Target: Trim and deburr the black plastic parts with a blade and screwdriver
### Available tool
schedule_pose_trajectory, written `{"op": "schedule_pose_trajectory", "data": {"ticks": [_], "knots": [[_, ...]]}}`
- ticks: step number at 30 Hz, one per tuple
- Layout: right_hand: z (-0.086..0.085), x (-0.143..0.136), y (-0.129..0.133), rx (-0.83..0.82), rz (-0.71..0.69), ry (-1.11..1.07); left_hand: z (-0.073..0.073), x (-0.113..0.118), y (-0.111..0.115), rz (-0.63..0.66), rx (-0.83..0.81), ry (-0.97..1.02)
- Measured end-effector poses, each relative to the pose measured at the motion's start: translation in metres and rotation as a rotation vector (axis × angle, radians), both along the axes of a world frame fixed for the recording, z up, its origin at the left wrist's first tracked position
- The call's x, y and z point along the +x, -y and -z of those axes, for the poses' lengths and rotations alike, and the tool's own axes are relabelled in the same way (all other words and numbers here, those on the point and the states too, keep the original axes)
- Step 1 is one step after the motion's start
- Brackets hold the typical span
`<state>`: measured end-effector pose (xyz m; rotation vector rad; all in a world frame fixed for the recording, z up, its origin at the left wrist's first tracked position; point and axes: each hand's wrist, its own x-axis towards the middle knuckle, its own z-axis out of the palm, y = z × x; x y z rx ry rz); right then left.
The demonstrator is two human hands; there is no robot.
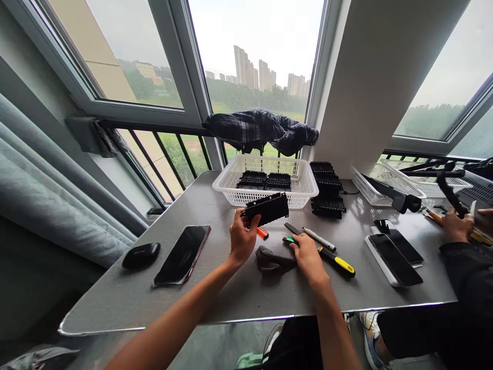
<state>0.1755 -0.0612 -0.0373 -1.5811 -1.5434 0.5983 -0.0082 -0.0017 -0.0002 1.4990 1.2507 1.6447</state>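
My left hand [244,237] is closed around one end of a black plastic part [267,209], raised and tilted above the table before the white basket. My right hand [308,256] is low over the table, its fingers closed on a small green lighter [288,239]. An orange-red lighter [262,233] lies between my hands. Just left of my right hand rests a crumpled dark grey cloth [272,261]. Beyond its fingers are a flat dark strip [292,228] and a white marker [319,239]. A yellow-and-black utility knife [341,263] lies to the right.
A white basket [265,199] holds similar black parts, with more stacked [327,190] beside it. At left lie a phone [183,255] and black case [141,255]; at right, more phones [396,259]. A co-worker's hands [458,226] handle a black piece near other baskets [379,190].
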Motion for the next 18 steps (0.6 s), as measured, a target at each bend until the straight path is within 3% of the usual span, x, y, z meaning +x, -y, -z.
{"op": "schedule_pose_trajectory", "data": {"ticks": [6,13,18], "knots": [[-0.004,-0.001,0.002,0.009,0.017,0.009,-0.001,0.001,0.000,0.017,0.003,-0.029],[-0.033,0.002,0.007,0.078,0.049,-0.115,0.002,0.001,-0.001,0.065,0.046,-0.052],[-0.044,0.009,0.011,0.052,0.078,-0.230,0.010,0.000,0.000,0.046,0.146,-0.207]]}}
